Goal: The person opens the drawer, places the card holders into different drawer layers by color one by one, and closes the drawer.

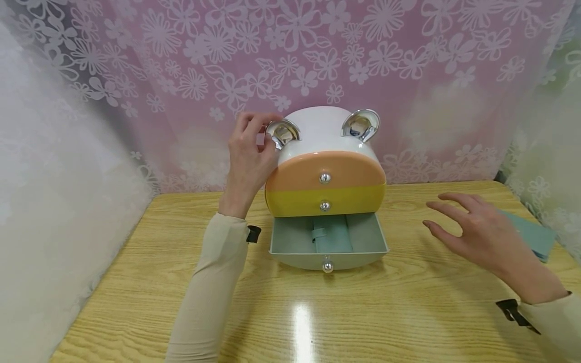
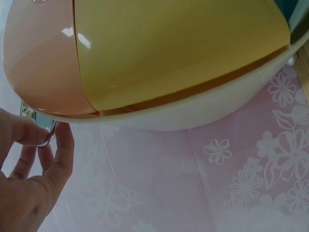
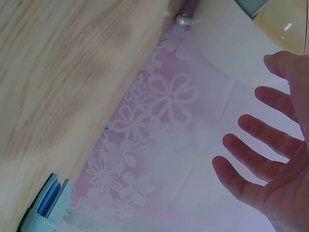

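A small drawer cabinet [image 1: 324, 131] with a rounded white body and two shiny silver ears stands on the table. My left hand [image 1: 251, 156] pinches its left silver ear [image 1: 283, 132] between thumb and fingers. The orange drawer [image 1: 295, 171] and yellow drawer [image 1: 295, 200] are closed. Below them the pale green drawer [image 1: 367, 259] is pulled out, with a teal wallet-like case [image 1: 333, 234] with a strap lying inside. My right hand [image 1: 481, 237] hovers right of the cabinet, fingers spread, holding nothing. Partly behind it lies a second teal case [image 1: 531, 234], blue layers showing inside [image 3: 46, 200].
The wood-grain table [image 1: 181, 282] reaches back to a pink curtain [image 1: 218, 91] with white flowers. Pale fabric also hangs at the left and right sides. Silver round knobs [image 1: 328, 266] stick out from the drawer fronts.
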A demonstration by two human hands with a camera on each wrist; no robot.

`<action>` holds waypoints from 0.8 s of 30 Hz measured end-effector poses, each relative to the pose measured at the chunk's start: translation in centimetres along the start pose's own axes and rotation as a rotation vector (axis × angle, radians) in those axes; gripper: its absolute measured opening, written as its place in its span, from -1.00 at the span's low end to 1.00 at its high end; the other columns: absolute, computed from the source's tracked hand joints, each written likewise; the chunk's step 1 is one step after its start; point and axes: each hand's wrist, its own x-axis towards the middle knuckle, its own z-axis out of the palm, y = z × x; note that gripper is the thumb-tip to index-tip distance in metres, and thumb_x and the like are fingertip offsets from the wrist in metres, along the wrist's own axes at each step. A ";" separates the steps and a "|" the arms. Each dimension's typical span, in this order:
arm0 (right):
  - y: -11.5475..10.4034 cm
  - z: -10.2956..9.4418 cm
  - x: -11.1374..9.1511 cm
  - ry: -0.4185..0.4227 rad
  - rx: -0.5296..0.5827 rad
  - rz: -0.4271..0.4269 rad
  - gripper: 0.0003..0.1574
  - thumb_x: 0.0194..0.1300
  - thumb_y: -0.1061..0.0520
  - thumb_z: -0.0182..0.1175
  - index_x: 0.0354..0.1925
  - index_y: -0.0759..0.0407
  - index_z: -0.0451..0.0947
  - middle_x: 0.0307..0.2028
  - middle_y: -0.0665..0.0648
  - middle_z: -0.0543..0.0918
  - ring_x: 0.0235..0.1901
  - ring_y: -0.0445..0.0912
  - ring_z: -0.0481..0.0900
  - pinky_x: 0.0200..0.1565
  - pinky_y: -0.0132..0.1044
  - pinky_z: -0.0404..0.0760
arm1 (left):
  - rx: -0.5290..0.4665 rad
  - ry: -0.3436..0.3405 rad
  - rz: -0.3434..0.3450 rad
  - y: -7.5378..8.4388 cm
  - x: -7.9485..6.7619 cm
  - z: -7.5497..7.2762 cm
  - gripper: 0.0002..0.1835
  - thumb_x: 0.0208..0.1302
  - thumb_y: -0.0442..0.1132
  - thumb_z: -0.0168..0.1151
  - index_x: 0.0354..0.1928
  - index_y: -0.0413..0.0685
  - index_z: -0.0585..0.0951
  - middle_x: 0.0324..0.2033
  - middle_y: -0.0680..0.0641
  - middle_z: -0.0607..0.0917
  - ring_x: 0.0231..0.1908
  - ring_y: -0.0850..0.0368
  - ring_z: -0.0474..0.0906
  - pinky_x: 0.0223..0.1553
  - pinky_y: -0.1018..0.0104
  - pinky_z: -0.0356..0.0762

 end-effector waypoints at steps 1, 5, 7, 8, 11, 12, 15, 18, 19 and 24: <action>0.1 0.0 -0.1 -0.003 -0.002 0.002 -0.06 0.47 -0.53 -0.18 -0.02 0.19 0.72 -0.10 0.37 0.71 -0.18 0.34 0.67 -0.21 0.27 0.60 | 0.000 -0.001 0.000 0.0 0.0 0.0 -0.65 0.33 -0.45 0.03 0.01 -0.08 0.70 -0.09 -0.16 0.55 -0.09 0.03 0.63 -0.23 0.25 0.77; 0.4 0.0 -0.3 -0.005 -0.018 0.005 -0.04 0.47 -0.53 -0.20 -0.03 0.21 0.72 -0.11 0.38 0.70 -0.19 0.35 0.66 -0.21 0.27 0.60 | 0.000 -0.002 0.000 0.0 0.0 0.0 -0.66 0.33 -0.45 0.03 0.01 -0.07 0.70 -0.09 -0.16 0.55 -0.09 0.03 0.63 -0.23 0.24 0.77; 0.6 0.0 -0.4 -0.004 -0.024 0.007 -0.03 0.47 -0.53 -0.20 -0.04 0.23 0.73 -0.11 0.39 0.70 -0.20 0.35 0.66 -0.21 0.26 0.60 | 0.002 -0.002 -0.002 0.0 0.0 0.0 -0.66 0.33 -0.45 0.04 0.01 -0.07 0.70 -0.09 -0.16 0.55 -0.09 0.03 0.63 -0.23 0.24 0.77; 0.6 0.0 -0.5 -0.002 -0.027 0.008 -0.02 0.47 -0.53 -0.20 -0.04 0.23 0.73 -0.11 0.39 0.70 -0.20 0.36 0.66 -0.21 0.26 0.60 | 0.003 -0.001 -0.004 0.0 -0.1 0.0 -0.66 0.33 -0.45 0.04 0.01 -0.07 0.70 -0.09 -0.16 0.55 -0.09 0.03 0.63 -0.23 0.24 0.77; 0.9 0.1 -0.7 0.004 -0.038 0.015 -0.01 0.47 -0.54 -0.21 -0.05 0.24 0.73 -0.12 0.40 0.70 -0.22 0.36 0.66 -0.23 0.25 0.60 | 0.005 -0.001 -0.007 0.0 -0.1 0.0 -0.66 0.33 -0.45 0.04 0.01 -0.07 0.70 -0.08 -0.16 0.55 -0.09 0.03 0.63 -0.23 0.24 0.77; 1.0 0.1 -0.8 0.004 -0.044 0.018 0.00 0.47 -0.54 -0.22 -0.05 0.24 0.73 -0.13 0.40 0.70 -0.23 0.36 0.66 -0.23 0.25 0.60 | 0.004 -0.001 -0.007 0.0 -0.1 -0.1 -0.66 0.33 -0.45 0.04 0.01 -0.07 0.70 -0.08 -0.16 0.55 -0.08 0.03 0.63 -0.23 0.25 0.77; 1.2 0.1 -1.0 0.002 -0.056 0.028 0.02 0.46 -0.55 -0.23 -0.05 0.25 0.74 -0.13 0.40 0.70 -0.24 0.37 0.65 -0.24 0.25 0.60 | 0.001 -0.001 -0.008 0.0 0.0 -0.1 -0.66 0.33 -0.45 0.04 0.01 -0.07 0.71 -0.09 -0.16 0.55 -0.08 0.03 0.63 -0.22 0.25 0.77; 1.4 0.0 -1.2 -0.005 -0.064 0.044 0.05 0.45 -0.57 -0.26 -0.04 0.25 0.74 -0.13 0.42 0.69 -0.24 0.38 0.65 -0.24 0.26 0.59 | -0.001 -0.002 -0.010 0.0 0.0 0.0 -0.66 0.33 -0.45 0.04 0.01 -0.06 0.70 -0.09 -0.16 0.55 -0.08 0.04 0.63 -0.21 0.25 0.77; 1.5 0.0 -1.3 -0.007 -0.066 0.049 0.06 0.44 -0.58 -0.27 -0.04 0.25 0.74 -0.13 0.42 0.70 -0.24 0.39 0.65 -0.24 0.27 0.59 | -0.001 -0.002 -0.010 0.0 0.0 0.0 -0.66 0.33 -0.45 0.04 0.01 -0.07 0.70 -0.09 -0.16 0.55 -0.08 0.04 0.63 -0.21 0.25 0.77; 2.0 0.0 -1.6 -0.004 -0.074 0.058 0.07 0.44 -0.59 -0.27 -0.05 0.26 0.73 -0.14 0.43 0.70 -0.25 0.40 0.64 -0.27 0.29 0.59 | -0.003 -0.001 -0.007 0.0 0.0 0.0 -0.65 0.33 -0.46 0.03 0.01 -0.07 0.70 -0.09 -0.16 0.55 -0.09 0.03 0.63 -0.22 0.24 0.77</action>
